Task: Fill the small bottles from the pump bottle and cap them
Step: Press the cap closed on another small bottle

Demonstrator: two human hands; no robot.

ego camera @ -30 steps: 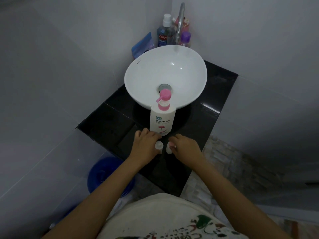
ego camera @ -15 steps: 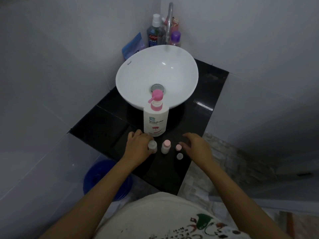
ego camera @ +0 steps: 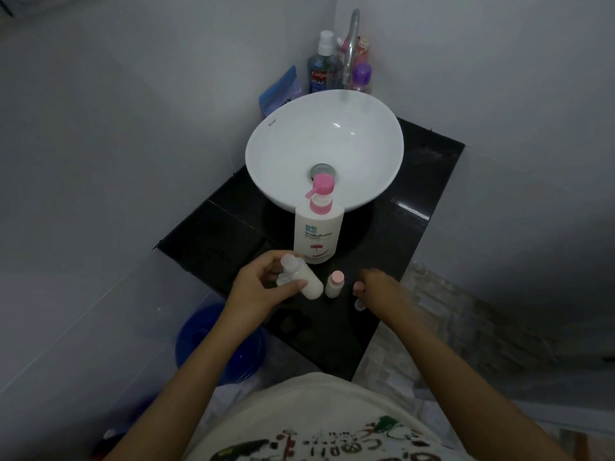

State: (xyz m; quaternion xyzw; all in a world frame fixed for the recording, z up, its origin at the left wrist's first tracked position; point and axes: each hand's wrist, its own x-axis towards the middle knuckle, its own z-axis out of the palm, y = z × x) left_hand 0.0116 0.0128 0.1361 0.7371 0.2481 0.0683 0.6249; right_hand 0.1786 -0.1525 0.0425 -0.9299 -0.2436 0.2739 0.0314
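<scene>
On the black desk (ego camera: 332, 331) before the pump bottle (ego camera: 318, 232), our left hand (ego camera: 263, 287) has its grip around a tilted small white bottle (ego camera: 304, 277). Our right hand (ego camera: 382, 289) pinches a pink cap (ego camera: 358, 287) beside the pink-capped bottle (ego camera: 333, 284).

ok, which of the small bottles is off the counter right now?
The small bottle in the left hand, tilted, clear cap. The pink-capped small bottle stands upright on the black counter.
</scene>
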